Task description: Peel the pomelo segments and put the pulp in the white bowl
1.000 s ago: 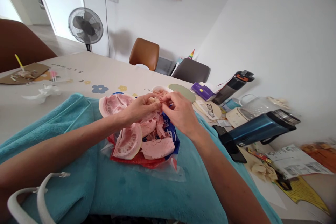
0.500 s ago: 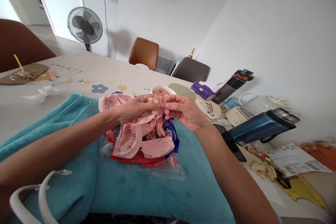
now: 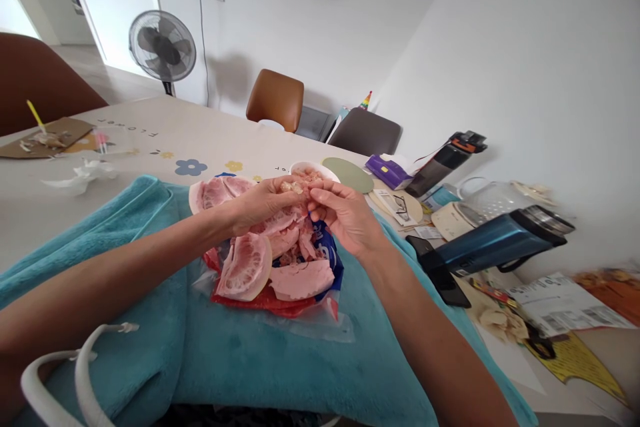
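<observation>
My left hand (image 3: 267,202) is closed around a piece of pomelo flesh (image 3: 292,187), pale with seeds or membrane showing at the fingertips. Close against it, my right hand (image 3: 345,213) has its thumb and fingers pinched at the right side of the same piece. Below both hands, thick pink pomelo peels (image 3: 245,268) and torn membrane lie on a red and blue plastic bag (image 3: 327,247). Just behind the fingers stands a white bowl (image 3: 330,175) holding loose pink pulp, its front partly hidden by my hands.
A teal towel (image 3: 240,373) spreads under the bag and over my lap. To the right are a phone (image 3: 445,280), a blue bottle (image 3: 500,240), a dark bottle (image 3: 445,163), a purple tissue pack (image 3: 387,172) and glasses (image 3: 401,205). Crumpled tissue (image 3: 83,177) lies at left.
My right hand has shifted slightly left and its fingers have moved at the pomelo piece. The left hand stays nearly in place, and the view has tilted a little.
</observation>
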A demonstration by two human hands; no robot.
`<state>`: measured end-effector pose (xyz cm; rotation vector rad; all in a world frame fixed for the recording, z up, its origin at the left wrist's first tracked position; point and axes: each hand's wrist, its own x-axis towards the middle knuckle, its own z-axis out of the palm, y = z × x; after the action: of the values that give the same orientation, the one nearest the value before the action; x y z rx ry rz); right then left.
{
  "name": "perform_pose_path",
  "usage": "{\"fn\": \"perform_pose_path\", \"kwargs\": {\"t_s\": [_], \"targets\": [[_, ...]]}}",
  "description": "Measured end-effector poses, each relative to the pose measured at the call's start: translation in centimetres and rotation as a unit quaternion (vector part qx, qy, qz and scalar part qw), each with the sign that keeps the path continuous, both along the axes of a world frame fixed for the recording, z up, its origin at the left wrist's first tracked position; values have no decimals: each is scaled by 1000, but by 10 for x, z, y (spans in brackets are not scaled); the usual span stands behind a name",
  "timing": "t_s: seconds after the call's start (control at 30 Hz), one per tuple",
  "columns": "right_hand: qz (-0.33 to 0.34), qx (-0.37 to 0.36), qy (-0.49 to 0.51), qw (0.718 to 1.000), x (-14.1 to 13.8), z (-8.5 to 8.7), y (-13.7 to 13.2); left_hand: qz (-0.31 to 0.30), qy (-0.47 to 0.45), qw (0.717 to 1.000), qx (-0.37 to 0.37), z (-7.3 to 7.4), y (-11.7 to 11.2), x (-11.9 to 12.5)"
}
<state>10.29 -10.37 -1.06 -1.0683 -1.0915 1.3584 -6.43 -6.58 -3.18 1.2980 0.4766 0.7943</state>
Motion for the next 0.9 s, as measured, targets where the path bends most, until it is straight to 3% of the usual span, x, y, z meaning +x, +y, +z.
{"fn": "perform_pose_path", "kwargs": {"t_s": [0.17,0.37,0.73,0.9], "targets": [[-19,-13,45,999,-2,1,-1,-3,-28,999,-31,1,1,-1],[-53,30,26,998,6,3,-8,35,12,994,-99,4,2,-5],[-31,19,22,999,13,4,-15,-17,12,998,-57,-1,0,-1],[-85,62,-11,994,20,11,9,-6,39,995,-87,-5,2,-1]]}}
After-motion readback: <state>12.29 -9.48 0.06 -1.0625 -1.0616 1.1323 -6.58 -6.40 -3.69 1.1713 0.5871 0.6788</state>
